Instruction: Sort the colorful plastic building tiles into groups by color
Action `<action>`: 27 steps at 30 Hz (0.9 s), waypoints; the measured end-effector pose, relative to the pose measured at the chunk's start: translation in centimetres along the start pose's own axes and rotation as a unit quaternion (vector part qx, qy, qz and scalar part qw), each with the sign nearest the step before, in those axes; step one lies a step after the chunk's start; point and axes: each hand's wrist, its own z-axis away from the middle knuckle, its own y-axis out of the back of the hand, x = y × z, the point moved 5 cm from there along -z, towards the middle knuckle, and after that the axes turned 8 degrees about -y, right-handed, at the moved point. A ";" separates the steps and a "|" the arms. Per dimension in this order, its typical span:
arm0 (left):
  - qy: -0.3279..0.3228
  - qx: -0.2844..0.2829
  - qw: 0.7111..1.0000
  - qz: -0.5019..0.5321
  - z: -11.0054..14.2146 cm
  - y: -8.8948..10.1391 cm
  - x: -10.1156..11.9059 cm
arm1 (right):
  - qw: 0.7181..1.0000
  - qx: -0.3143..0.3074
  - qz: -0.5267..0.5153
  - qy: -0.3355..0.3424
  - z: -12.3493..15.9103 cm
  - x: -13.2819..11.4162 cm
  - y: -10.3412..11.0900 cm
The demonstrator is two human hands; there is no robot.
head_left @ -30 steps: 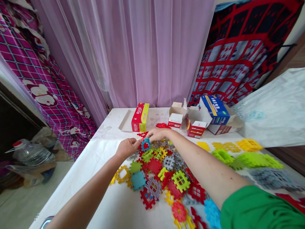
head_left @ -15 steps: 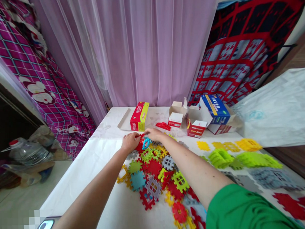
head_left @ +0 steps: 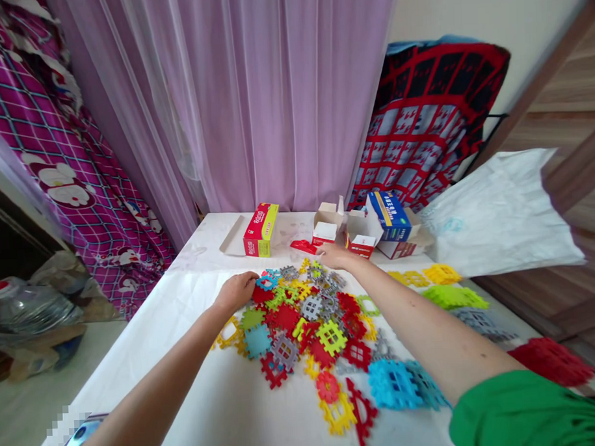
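Note:
My left hand (head_left: 237,291) rests at the far left of a heap of interlocking plastic building tiles (head_left: 286,318). Its fingers are curled at the edge of a red tile (head_left: 263,294), beside a light-blue openwork piece (head_left: 267,280); its grip is partly hidden. My right hand (head_left: 336,254) reaches beyond the heap, its fingertips close to a red plastic piece (head_left: 304,247) in front of the boxes. Those fingers are bunched and foreshortened, so whether they hold anything is unclear. Grey tiles (head_left: 329,284) lie just below this hand.
Sorted tiles lie at the right: yellow (head_left: 440,273), lime-green (head_left: 456,297), grey (head_left: 484,324), red (head_left: 551,362) and blue (head_left: 395,383). Along the back stand a red-and-yellow box (head_left: 261,229), opened cartons (head_left: 328,222) and a blue box (head_left: 390,216). A phone (head_left: 80,439) is at lower left.
My right hand has moved right and away from my left hand, off the red and blue pieces. My left hand stays at the heap's edge. The view has turned a little to the right.

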 end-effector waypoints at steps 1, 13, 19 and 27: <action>-0.001 0.004 1.000 0.003 0.4 0.1 0.1 | 1.000 -0.002 0.005 -0.016 0.7 1.0 0.1; 0.009 0.186 0.983 -0.007 9.4 -0.2 3.7 | 0.996 -0.049 -0.069 0.024 6.6 -1.0 -2.7; 0.077 0.195 0.977 -0.031 16.2 -1.7 5.7 | 0.991 -0.088 -0.037 -0.092 9.8 3.6 -0.7; -0.151 0.096 0.982 -0.060 18.9 -6.9 15.1 | 0.985 -0.105 -0.013 -0.137 13.2 5.5 -3.4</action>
